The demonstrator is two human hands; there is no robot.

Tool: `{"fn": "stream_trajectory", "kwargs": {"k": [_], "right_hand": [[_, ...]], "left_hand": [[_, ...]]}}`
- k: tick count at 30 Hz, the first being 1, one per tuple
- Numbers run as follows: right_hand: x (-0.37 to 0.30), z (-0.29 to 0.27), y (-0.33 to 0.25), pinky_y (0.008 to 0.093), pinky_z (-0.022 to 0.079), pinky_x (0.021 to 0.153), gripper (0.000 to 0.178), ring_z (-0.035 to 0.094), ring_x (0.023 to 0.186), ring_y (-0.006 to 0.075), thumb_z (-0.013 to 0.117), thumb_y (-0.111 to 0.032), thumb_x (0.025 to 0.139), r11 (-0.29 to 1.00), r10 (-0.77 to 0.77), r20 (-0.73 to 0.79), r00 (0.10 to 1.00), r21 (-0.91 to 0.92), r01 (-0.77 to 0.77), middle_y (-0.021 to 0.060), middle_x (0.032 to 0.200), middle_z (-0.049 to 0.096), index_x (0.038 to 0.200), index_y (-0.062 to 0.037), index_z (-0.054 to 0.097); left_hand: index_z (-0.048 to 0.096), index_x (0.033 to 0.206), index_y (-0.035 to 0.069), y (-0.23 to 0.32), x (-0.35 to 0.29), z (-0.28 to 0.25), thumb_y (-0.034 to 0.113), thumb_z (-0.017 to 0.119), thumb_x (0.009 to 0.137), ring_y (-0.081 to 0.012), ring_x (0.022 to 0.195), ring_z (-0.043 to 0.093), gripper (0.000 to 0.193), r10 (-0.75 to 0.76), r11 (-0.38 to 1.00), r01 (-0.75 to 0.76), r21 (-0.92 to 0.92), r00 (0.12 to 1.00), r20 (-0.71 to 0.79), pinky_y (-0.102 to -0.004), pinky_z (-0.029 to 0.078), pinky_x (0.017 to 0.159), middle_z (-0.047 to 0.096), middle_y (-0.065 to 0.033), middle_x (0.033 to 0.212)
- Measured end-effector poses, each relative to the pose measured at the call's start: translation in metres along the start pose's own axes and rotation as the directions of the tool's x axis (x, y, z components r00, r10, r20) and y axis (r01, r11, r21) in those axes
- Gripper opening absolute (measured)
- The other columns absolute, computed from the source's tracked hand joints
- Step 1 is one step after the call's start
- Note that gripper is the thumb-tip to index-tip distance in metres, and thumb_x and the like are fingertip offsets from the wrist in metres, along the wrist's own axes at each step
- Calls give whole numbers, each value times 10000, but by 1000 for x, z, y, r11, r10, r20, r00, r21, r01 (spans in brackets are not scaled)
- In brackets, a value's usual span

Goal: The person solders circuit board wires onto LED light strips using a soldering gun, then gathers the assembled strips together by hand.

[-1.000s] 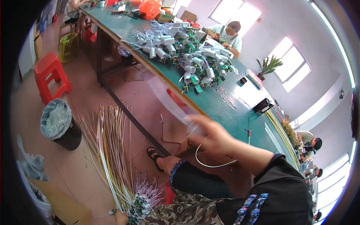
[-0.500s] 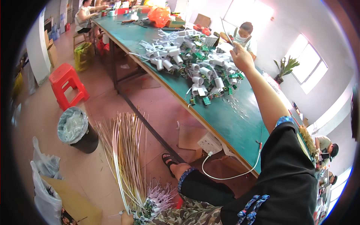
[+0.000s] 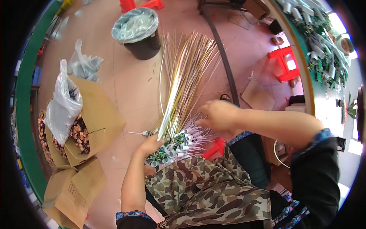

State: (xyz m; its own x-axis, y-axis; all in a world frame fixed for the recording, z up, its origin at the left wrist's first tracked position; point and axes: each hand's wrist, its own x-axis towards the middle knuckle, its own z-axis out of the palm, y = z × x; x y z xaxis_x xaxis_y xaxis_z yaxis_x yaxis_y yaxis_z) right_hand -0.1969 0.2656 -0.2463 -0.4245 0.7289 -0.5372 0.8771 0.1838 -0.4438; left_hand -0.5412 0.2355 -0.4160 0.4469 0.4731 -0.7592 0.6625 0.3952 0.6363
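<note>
A long bundle of thin wires (image 3: 190,65), tan, yellow and white, slants up and away from my lap. At its near end cluster small green circuit boards with white cylinders (image 3: 179,147) and fine pale purple leads (image 3: 200,131). My left hand (image 3: 150,147) is closed around the near end of the bundle, its thumb on top and its other fingers mostly hidden. Just right of the bundle, beside the purple leads, hovers my right hand (image 3: 219,115), thumb and fingers apart and nothing visible between them.
A lined black bin (image 3: 143,45) stands beyond the bundle. Open cardboard boxes (image 3: 97,114) with copper-coloured parts and a plastic bag (image 3: 65,103) lie left. A table (image 3: 305,72) at right carries heaped white cylinders and boards (image 3: 320,49). Red stools (image 3: 284,63) stand nearby.
My right hand has come back from above the table, where it held up a thin strand-like item, to beside the wire bundle. The view has swung down and left, showing my left hand fully.
</note>
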Motion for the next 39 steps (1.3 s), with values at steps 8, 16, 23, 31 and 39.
{"fn": "stream_trajectory", "kwargs": {"k": [8,16,23,31,39], "right_hand": [[181,255,121,388,497,898,558,658,996,322,530,-456,966,462,460,173,871,791,-401,221,1054,702,1094,69,669],[255,393,195,449,468,943,620,628,1094,336,662,-439,906,-277,691,340,637,940,-201,203,1172,675,1229,86,600],[296,383,205,424,339,1118,917,452,1335,313,709,-565,862,-318,829,352,435,936,-151,212,1439,478,1442,67,384],[328,345,201,403,381,1100,840,511,1292,283,765,-509,828,-98,516,167,840,986,-136,182,1377,553,1422,-7,447],[369,319,157,435,449,1061,946,568,1229,396,844,-524,687,418,378,49,924,882,-217,292,1303,566,1361,34,483]], "left_hand": [[587,1194,-16,-87,85,35,247,620,939,-269,946,646,368,-147,979,141,-147,989,-30,-398,496,876,687,-160,1022],[550,1256,17,-174,152,60,320,683,894,-454,1059,603,491,-310,872,400,283,897,-316,-541,465,914,632,-257,1125],[380,1446,-8,-166,186,21,422,792,776,-450,1337,386,897,79,851,119,512,934,-349,-549,259,1143,426,-252,1439],[45,1570,-23,-177,278,19,462,830,730,-426,1427,363,1247,-258,959,270,81,957,-135,-461,284,1182,320,-322,1544],[373,1441,-2,-178,300,34,237,909,643,-328,1303,518,990,-100,953,138,-271,984,150,-404,381,1125,530,-206,1377]]}}
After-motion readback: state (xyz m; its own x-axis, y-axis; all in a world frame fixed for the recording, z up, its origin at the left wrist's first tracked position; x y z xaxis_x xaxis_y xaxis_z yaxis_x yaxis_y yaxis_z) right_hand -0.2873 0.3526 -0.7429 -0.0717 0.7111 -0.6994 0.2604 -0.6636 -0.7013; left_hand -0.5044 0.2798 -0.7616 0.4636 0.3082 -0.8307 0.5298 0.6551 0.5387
